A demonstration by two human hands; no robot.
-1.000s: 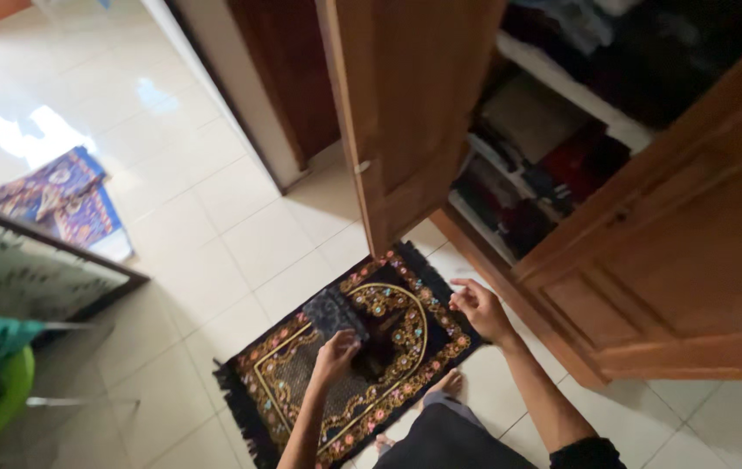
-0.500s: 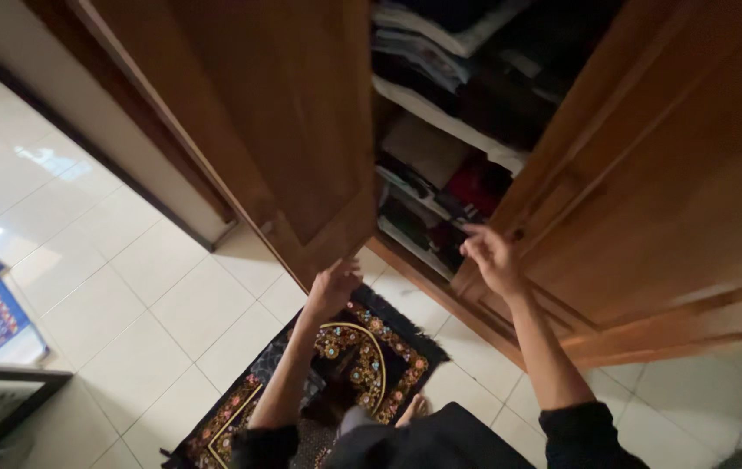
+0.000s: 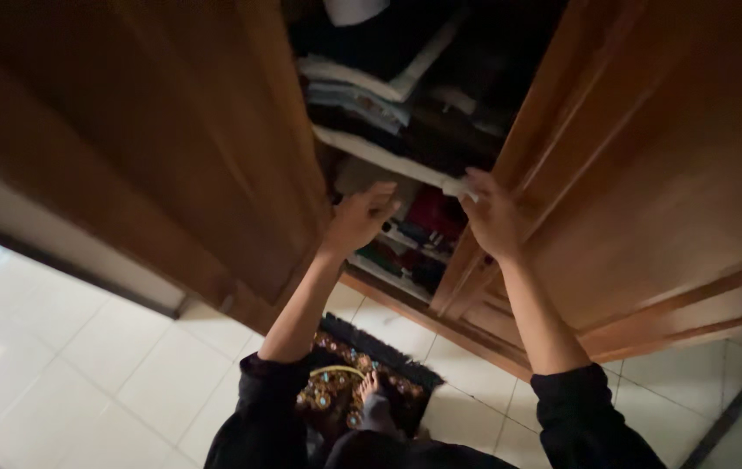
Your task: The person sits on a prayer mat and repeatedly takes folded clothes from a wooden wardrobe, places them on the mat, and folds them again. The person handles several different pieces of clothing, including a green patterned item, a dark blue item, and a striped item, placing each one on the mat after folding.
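Down at the near edge, a patterned rug lies on the pale tiled floor, with a bare foot planted on it and dark sleeves rising up from either side. Up go both arms into the open wooden wardrobe. Left hand is raised just beside the edge of the left door, fingers curled loosely; it is at the front of the lower stacks of folded clothes, and whether it grips anything there I cannot tell, the light is too dim. Right hand is a little farther right, fingertips pinching the front edge of the white shelf board, or a pale cloth lying on it; hard to separate the two. Judging by this, the reaching is done and the hands have arrived at the shelf, but nothing has come out of the wardrobe. Farther in, above the board, more folded clothes sit piled, grey and light, and beyond them only dark.
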